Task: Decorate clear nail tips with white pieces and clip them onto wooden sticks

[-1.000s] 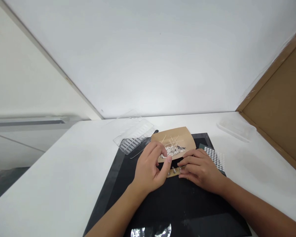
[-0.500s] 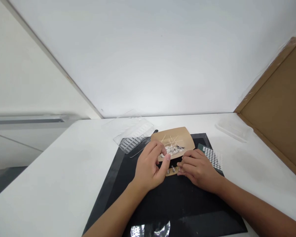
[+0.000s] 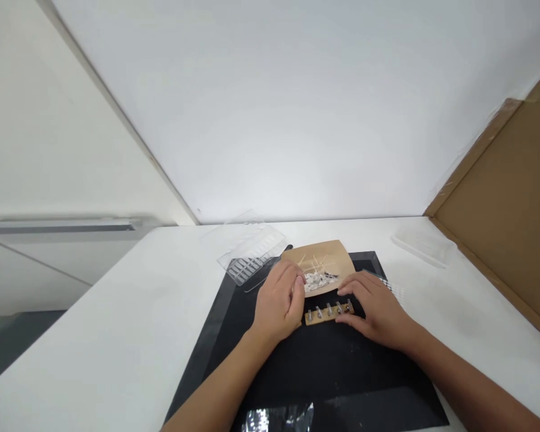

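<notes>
On the black mat (image 3: 337,372) lies a light brown strip (image 3: 317,318) with several small clear and metallic pieces standing on it in a row. My right hand (image 3: 377,309) is at the strip's right end, thumb and fingers apart, with nothing seen between them. To the left of the strip, my left hand (image 3: 279,300) is closed, thumb against the fingers; what it holds, if anything, is hidden. A bit of another brown piece shows beneath it. Behind the hands, a brown paper tray (image 3: 337,252) holds white bits and thin sticks.
Clear plastic trays (image 3: 252,249) lie at the mat's back left, by a dark-handled tool (image 3: 289,247). A sheet of white dots (image 3: 396,291) is partly behind my right hand. A clear lid (image 3: 425,245) and cardboard (image 3: 513,198) stand right.
My right hand has opened and drawn off the strip, showing more of its row of pieces. The fingers of my left hand have closed together. The view has shifted slightly.
</notes>
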A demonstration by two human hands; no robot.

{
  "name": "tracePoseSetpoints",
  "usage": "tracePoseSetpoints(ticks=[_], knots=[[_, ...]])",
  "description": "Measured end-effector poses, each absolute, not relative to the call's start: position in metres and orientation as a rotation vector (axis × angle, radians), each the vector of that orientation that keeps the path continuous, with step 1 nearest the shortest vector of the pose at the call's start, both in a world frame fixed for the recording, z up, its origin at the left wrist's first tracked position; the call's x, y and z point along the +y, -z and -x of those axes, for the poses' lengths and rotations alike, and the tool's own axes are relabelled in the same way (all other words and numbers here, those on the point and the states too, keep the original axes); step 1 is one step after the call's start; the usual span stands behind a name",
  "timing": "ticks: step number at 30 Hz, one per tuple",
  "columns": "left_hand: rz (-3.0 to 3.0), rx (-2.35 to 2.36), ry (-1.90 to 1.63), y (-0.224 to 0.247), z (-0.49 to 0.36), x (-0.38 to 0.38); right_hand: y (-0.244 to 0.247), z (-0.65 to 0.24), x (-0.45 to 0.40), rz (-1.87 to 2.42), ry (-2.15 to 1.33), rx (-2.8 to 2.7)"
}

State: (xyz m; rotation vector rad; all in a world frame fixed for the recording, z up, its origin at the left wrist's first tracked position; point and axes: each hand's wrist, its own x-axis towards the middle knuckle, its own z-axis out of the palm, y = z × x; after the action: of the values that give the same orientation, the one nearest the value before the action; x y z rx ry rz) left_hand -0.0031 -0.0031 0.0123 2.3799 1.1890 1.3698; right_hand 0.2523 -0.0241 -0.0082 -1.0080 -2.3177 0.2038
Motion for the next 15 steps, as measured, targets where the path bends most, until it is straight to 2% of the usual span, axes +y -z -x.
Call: tracePoseSetpoints(ticks=[15], knots=[[-2.439, 1.358, -1.368, -0.0076, 0.0005, -0.0009, 0.0106, -0.2483, -0.0238, 1.302, -0.337, -2.481]])
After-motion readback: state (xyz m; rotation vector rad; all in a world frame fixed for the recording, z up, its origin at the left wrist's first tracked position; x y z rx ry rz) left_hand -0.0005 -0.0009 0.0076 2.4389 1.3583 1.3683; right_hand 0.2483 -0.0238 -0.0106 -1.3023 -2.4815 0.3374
